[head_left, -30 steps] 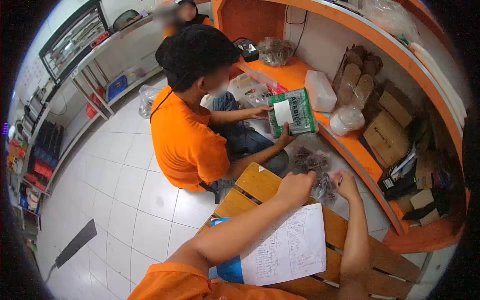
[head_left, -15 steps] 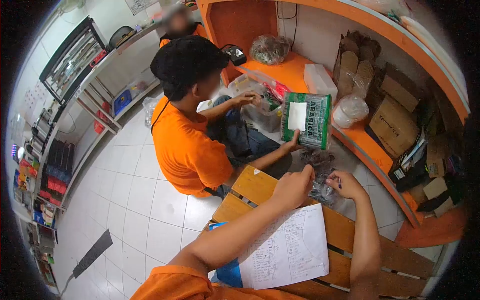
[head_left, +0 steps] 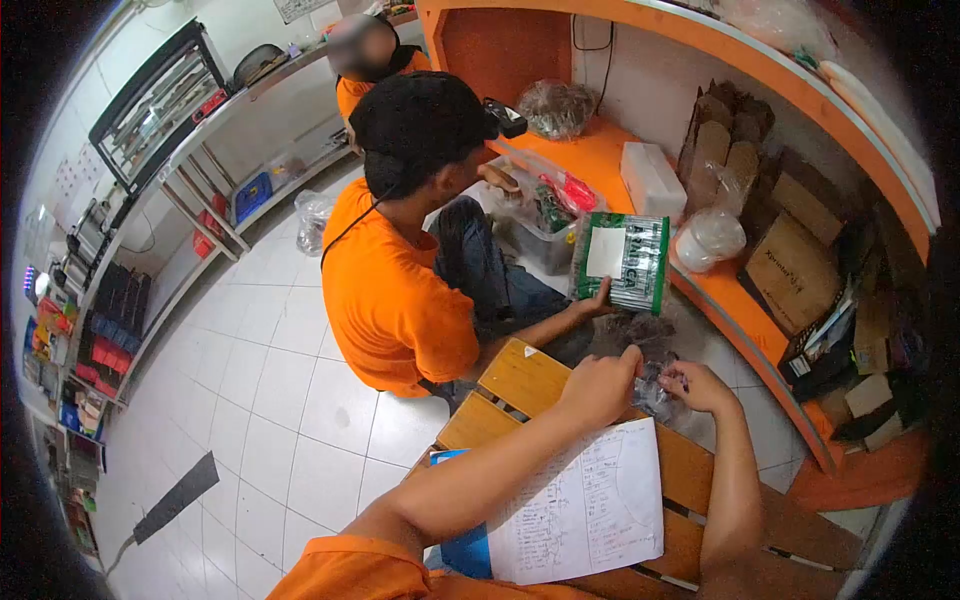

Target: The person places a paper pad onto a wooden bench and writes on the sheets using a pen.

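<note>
My left hand point(head_left: 602, 388) is closed at the edge of a clear plastic bag point(head_left: 652, 392), above the slatted wooden bench; its fingertips are partly hidden. Across from it, my right hand point(head_left: 703, 388) has its fingers closed round a pen point(head_left: 684, 381) and also touches the bag. Dark contents show through the plastic. Below my forearms a handwritten sheet point(head_left: 600, 510) lies over a blue folder point(head_left: 466, 550). Just beyond my hands, a co-worker's hand point(head_left: 597, 303) holds up a green-and-clear pack marked ARABICA point(head_left: 622, 262).
A co-worker in orange point(head_left: 400, 300) sits on the floor beside the wooden bench point(head_left: 530, 375), reaching into a plastic tub point(head_left: 540, 245). An orange shelf point(head_left: 590, 150) curves along the right, bearing a white container point(head_left: 710, 240) and cardboard boxes point(head_left: 795, 265). Another person point(head_left: 370, 60) is behind.
The co-worker's head has turned toward the tub, and that person's far hand has moved down to it. The ARABICA pack is slightly lower. My hands stay closed near the bag.
</note>
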`<action>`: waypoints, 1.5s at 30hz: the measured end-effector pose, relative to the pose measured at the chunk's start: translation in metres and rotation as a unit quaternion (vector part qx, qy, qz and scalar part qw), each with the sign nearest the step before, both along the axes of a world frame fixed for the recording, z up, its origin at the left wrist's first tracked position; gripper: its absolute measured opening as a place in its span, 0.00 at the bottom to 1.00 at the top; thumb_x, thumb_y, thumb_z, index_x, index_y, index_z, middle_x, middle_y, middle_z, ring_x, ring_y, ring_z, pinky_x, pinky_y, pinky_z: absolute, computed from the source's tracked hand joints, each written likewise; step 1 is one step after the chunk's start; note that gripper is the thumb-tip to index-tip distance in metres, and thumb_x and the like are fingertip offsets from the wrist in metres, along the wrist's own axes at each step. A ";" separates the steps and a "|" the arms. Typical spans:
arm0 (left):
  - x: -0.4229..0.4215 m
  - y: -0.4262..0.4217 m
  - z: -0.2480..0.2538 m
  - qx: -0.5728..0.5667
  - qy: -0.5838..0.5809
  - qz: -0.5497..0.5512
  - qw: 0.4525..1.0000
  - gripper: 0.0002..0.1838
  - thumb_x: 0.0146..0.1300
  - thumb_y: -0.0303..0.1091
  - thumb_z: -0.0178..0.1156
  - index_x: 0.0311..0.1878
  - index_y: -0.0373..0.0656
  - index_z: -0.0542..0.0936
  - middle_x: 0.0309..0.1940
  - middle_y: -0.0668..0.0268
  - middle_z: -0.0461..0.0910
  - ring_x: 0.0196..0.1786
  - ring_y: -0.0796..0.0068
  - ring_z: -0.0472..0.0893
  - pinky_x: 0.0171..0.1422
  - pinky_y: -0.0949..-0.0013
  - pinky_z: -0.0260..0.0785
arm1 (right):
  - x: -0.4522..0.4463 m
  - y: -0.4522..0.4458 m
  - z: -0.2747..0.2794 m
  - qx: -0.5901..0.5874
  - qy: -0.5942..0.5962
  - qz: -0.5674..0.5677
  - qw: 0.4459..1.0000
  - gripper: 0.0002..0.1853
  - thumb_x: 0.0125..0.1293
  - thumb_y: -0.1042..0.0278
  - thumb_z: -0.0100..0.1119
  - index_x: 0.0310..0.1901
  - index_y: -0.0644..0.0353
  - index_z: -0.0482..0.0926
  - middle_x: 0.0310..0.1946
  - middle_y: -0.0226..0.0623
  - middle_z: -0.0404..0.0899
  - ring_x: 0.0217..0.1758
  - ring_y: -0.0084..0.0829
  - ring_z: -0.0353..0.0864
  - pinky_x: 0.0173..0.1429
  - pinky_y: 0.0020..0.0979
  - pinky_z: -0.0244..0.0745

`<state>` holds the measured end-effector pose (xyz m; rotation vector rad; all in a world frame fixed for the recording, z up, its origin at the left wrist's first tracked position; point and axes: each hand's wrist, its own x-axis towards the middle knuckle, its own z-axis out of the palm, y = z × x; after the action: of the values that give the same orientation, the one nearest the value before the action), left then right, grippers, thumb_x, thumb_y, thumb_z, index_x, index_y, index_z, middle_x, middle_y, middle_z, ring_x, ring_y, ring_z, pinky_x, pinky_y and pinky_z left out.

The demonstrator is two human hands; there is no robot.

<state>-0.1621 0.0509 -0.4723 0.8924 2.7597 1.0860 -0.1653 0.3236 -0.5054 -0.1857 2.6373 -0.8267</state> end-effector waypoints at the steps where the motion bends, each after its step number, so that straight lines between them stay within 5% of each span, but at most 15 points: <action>1: -0.001 0.000 -0.001 -0.001 0.001 -0.001 1.000 0.12 0.68 0.31 0.61 0.52 0.45 0.74 0.34 0.51 0.87 0.43 0.41 0.87 0.50 0.41 0.74 | 0.000 0.000 -0.001 0.004 -0.001 -0.004 1.000 0.21 0.76 0.50 0.67 0.53 0.63 0.86 0.45 0.48 0.89 0.45 0.41 0.86 0.51 0.41 0.80; 26: 0.001 0.002 0.005 -0.016 -0.004 0.008 1.000 0.11 0.64 0.31 0.62 0.50 0.47 0.77 0.34 0.52 0.87 0.42 0.40 0.86 0.49 0.40 0.75 | 0.000 0.005 0.000 0.002 -0.068 0.032 0.997 0.25 0.76 0.44 0.66 0.59 0.59 0.84 0.49 0.51 0.88 0.50 0.45 0.87 0.56 0.44 0.81; 35: 0.000 0.002 0.001 0.004 -0.004 0.011 1.000 0.12 0.65 0.29 0.62 0.51 0.47 0.76 0.34 0.50 0.87 0.42 0.40 0.86 0.50 0.38 0.75 | 0.000 0.007 -0.003 0.015 -0.067 0.038 0.997 0.26 0.77 0.42 0.63 0.59 0.58 0.84 0.56 0.53 0.86 0.59 0.52 0.86 0.62 0.48 0.79; 45: 0.002 0.002 0.004 0.002 -0.001 0.009 1.000 0.12 0.65 0.29 0.61 0.51 0.47 0.76 0.36 0.50 0.87 0.44 0.40 0.87 0.50 0.37 0.74 | 0.003 0.006 -0.001 -0.001 -0.060 0.027 0.998 0.25 0.77 0.44 0.64 0.57 0.60 0.85 0.49 0.51 0.87 0.47 0.45 0.87 0.53 0.44 0.81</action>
<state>-0.1606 0.0525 -0.4679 0.8678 2.7695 1.0946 -0.1626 0.3292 -0.5064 -0.2017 2.5085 -0.7971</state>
